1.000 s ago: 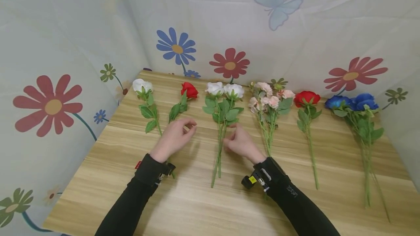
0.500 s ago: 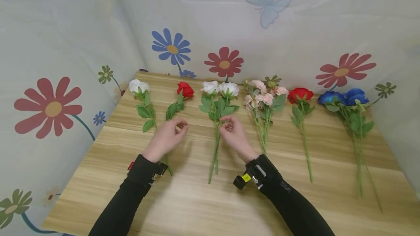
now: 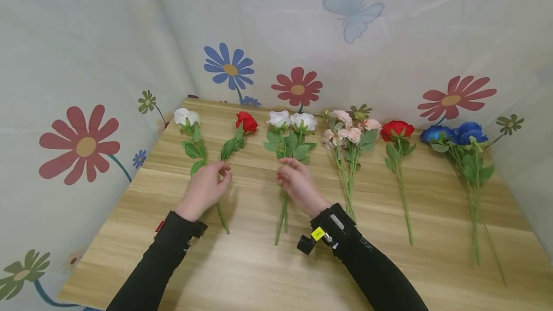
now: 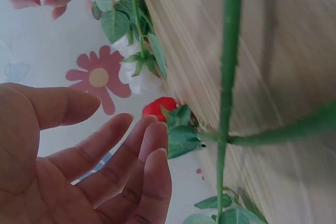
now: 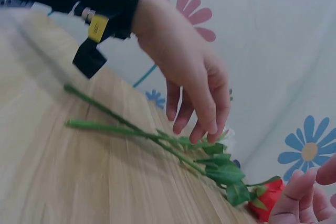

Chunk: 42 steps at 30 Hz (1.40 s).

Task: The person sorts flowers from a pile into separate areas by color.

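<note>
In the head view my left hand (image 3: 206, 187) hovers over the stems of a white rose (image 3: 186, 116) and a red rose (image 3: 246, 122). Its fingers are loosely bent with nothing between them, as the left wrist view confirms for the left hand (image 4: 100, 166). The two stems cross on the table, seen below the left hand (image 5: 184, 61) in the right wrist view. My right hand (image 3: 299, 184) is over the stems of two white roses (image 3: 304, 121), fingers relaxed. Its fingertips (image 5: 302, 187) show in the right wrist view, holding nothing visible.
On the wooden table (image 3: 242, 272), farther right, lie pink flowers (image 3: 347, 128), another red rose (image 3: 396, 129) and blue flowers (image 3: 468, 133), heads toward the back. A printed cloth (image 3: 276, 23) hangs behind and along the left side.
Both hands have shifted left, the right one from beside the paired white roses' stems to above them. The flowers keep their places on the table; the head view moves slightly.
</note>
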Available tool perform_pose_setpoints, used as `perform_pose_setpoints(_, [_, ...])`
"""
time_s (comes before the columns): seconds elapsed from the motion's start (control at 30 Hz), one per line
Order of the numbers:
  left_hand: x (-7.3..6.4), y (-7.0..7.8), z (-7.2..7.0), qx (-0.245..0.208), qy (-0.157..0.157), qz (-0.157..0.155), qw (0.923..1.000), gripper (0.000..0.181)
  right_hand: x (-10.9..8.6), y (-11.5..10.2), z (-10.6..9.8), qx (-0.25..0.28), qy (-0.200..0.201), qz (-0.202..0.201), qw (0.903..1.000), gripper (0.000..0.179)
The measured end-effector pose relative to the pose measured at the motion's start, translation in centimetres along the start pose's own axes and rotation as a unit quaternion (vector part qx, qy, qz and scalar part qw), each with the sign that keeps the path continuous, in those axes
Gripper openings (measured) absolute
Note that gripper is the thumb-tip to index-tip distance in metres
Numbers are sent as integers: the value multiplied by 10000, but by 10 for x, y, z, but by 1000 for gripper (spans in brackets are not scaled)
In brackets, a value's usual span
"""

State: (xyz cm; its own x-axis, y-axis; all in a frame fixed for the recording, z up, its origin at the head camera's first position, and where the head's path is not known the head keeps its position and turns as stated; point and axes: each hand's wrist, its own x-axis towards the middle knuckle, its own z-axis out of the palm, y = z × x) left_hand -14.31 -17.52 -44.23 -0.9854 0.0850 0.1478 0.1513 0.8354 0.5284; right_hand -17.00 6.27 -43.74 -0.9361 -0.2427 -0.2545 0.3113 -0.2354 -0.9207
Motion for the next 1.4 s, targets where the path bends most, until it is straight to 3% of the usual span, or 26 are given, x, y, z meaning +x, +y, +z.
perform_pose_setpoints(0.17, [-9,-10,-4,328,67,-283,9990,28,3,4,10,884,-56,283,9957,27])
perform_pose_setpoints(0.33, [-18,-20,-11,588,-194,-663,9959,38,4,7,20,1275,-118,527,9904,27])
perform_pose_setpoints(0.6, [-28,-27,-14,661,-664,-1053,9900,44,6,14,33,1237,-205,613,9902,17])
perform_pose_setpoints(0.87, [-27,-28,0,676,-904,-1184,9865,39,8,19,34,1109,-145,673,9914,26])
perform_pose_setpoints(1.2, [-27,-28,4,554,-831,-1351,9858,27,8,15,31,965,-337,746,9920,22])
perform_pose_setpoints(1.4, [-26,-33,-5,36,-719,-1338,9884,34,9,14,28,935,-360,761,9921,23])
